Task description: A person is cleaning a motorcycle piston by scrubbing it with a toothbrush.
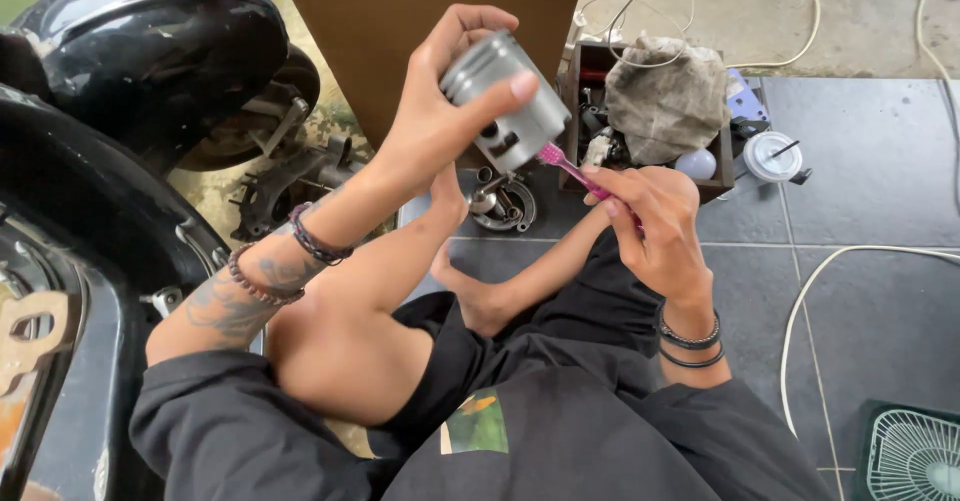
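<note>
Two hands work raised: the left hand point(440, 111) grips a grey piston point(505, 101), its fingers hiding the far side. The right hand point(650, 216) pinches a pink toothbrush point(570, 166), covering most of its handle.

views: one, head-worn | facing: steeply down over the seated person's lap and crossed legs onto the grey tiled floor point(860, 151) | range: close; both raised hands fill mid-frame | edges: black motorcycle point(110, 91) left; white fan point(915, 456) bottom right
</note>
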